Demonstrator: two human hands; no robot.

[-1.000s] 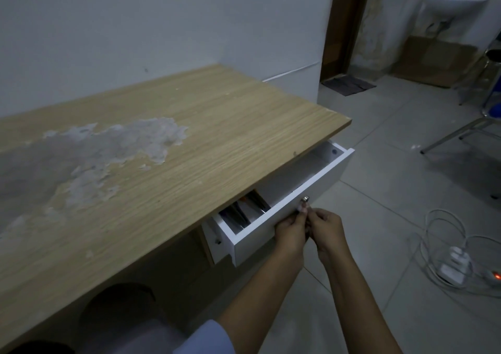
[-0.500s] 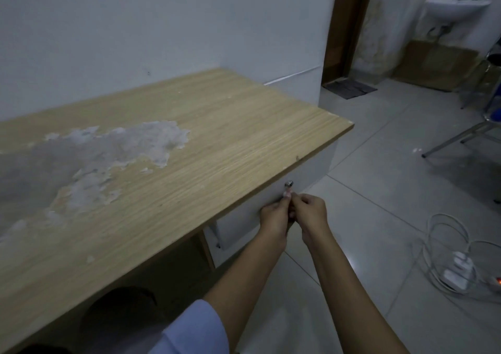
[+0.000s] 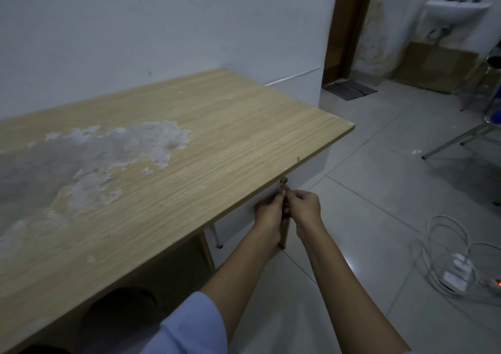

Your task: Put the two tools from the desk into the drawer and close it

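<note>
Two bare hands meet just under the front edge of a wooden desk. The left hand [image 3: 268, 212] and the right hand [image 3: 305, 208] are side by side, nearly touching, fingers curled in toward each other around a small metal knob [image 3: 283, 181] on the white drawer [image 3: 311, 164] front. The fingertips pinch at the knob; how firmly each hand grips it cannot be told. The drawer sits pushed in beneath the desk [image 3: 217, 137], its face tucked back under the top's edge, and the two tools are out of sight. The desktop carries a large pale patch of peeled surface [image 3: 113, 150]. A light blue sleeve [image 3: 189, 329] covers the left upper arm. On the tiled floor [image 3: 379, 191] to the right lies a coiled white cable [image 3: 447, 250] with a power strip.
</note>
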